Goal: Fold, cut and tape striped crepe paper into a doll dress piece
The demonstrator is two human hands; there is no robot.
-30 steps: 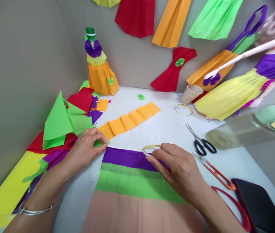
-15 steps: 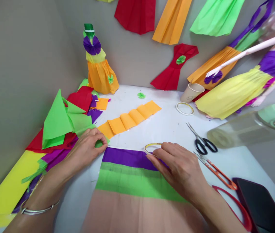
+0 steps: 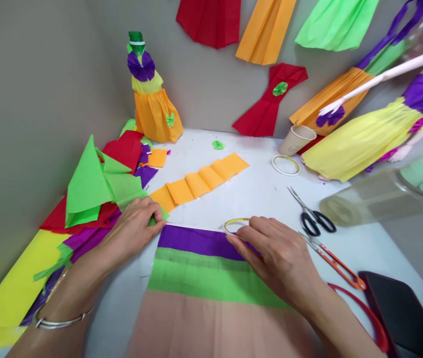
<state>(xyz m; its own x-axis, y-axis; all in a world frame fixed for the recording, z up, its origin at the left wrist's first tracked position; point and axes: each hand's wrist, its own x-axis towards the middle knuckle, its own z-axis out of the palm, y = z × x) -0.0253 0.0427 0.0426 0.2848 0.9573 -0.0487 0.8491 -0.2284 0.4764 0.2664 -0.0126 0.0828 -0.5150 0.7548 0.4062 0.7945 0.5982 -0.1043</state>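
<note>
A striped sheet of crepe-like paper (image 3: 204,273), purple, green and peach, lies flat in front of me. A narrow white line of tape (image 3: 192,227) runs along its purple top edge. My left hand (image 3: 139,223) pinches the tape's end at the sheet's upper left corner. In my right hand (image 3: 271,253) is a thin roll of tape (image 3: 234,222) with a yellow inner ring, held over the purple band. The right fingers hide part of the roll and of the sheet. A pleated orange strip (image 3: 200,184) lies just beyond both hands.
Black-handled scissors (image 3: 312,219), orange thread snips (image 3: 338,266), red-handled scissors (image 3: 368,313) and a dark phone (image 3: 401,313) lie at right. Another tape roll (image 3: 285,165), a paper cup (image 3: 296,140) and a jar (image 3: 375,196) stand beyond. Coloured sheets (image 3: 88,194) pile at left; a dressed bottle (image 3: 155,99) stands behind.
Both hands keep nearly the same pose, the left still at the corner and the right still on the tape roll. The whole view has shifted very slightly.
</note>
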